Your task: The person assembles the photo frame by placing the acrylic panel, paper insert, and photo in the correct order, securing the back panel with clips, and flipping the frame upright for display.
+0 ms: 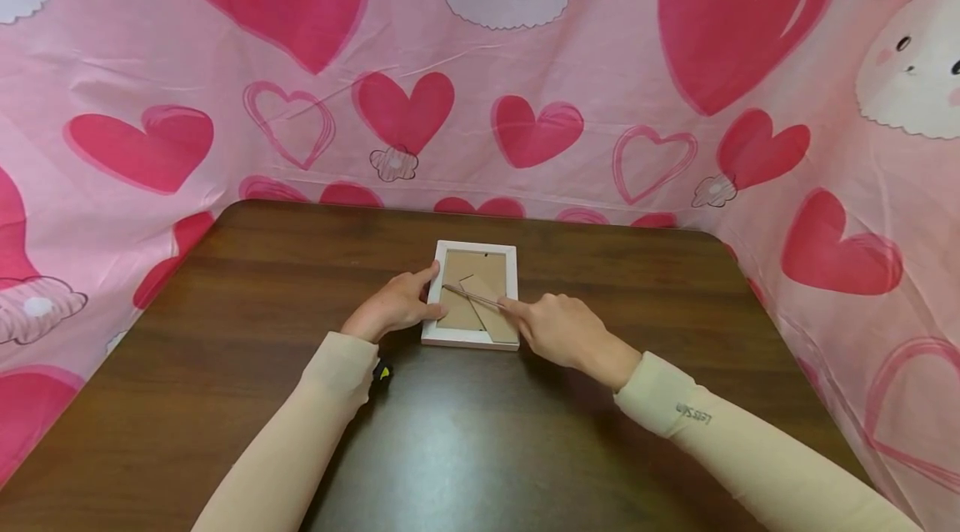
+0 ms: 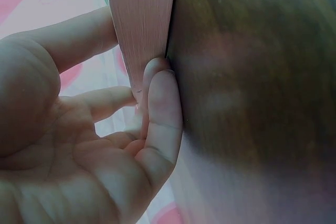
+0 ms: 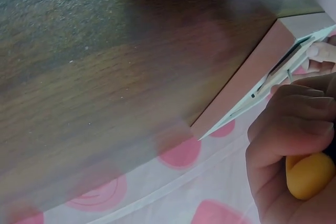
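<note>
A white picture frame lies face down on the table. Its brown backing board faces up, and a slanted easel leg crosses the lower right of it. My left hand holds the frame's left edge, thumb near the lower corner; its fingers touch the side in the left wrist view. My right hand grips a screwdriver, its thin metal shaft reaching left across the backing to the inner left rim. The rounded yellow handle end shows in the right wrist view.
The dark wooden table extends around the frame on all sides. A pink cloth with hearts hangs behind and beside it. By the left sleeve sits a small black and yellow item, partly hidden.
</note>
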A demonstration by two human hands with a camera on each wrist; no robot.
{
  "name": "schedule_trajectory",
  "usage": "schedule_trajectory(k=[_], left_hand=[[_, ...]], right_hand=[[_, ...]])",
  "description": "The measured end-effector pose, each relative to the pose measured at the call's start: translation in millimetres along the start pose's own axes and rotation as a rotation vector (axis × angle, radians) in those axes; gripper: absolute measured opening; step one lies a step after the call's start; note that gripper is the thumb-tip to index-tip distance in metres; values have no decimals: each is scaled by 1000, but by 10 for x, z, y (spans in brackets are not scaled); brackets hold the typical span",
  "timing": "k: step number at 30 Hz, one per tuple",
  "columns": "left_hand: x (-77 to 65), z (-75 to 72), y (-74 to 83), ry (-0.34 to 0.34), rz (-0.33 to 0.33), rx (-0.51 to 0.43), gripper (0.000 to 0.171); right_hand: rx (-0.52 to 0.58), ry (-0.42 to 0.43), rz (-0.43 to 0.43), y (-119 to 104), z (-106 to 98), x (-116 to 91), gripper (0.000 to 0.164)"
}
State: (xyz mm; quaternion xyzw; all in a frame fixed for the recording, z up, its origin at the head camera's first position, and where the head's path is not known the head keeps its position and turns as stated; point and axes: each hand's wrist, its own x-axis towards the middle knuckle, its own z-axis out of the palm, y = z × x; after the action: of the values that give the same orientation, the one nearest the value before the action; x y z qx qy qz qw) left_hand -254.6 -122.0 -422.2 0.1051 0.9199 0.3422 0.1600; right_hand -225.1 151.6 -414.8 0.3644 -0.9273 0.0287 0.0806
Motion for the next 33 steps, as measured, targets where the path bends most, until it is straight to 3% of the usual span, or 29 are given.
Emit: schedule_trajectory(k=[12, 23, 28, 33], left_hand=[[17, -85, 2, -3, -1, -9, 83], [62, -109, -8, -15, 3, 4, 83], [63, -116, -23, -27, 7, 6, 82], [71, -118, -3, -33, 13, -4, 83]], right_hand=[[-5, -51, 10, -108, -123, 112, 25], [-26, -170, 101, -188, -118, 155, 18], [-8, -168, 93, -176, -109, 164, 18], [1, -163, 78, -55, -243, 126, 30]])
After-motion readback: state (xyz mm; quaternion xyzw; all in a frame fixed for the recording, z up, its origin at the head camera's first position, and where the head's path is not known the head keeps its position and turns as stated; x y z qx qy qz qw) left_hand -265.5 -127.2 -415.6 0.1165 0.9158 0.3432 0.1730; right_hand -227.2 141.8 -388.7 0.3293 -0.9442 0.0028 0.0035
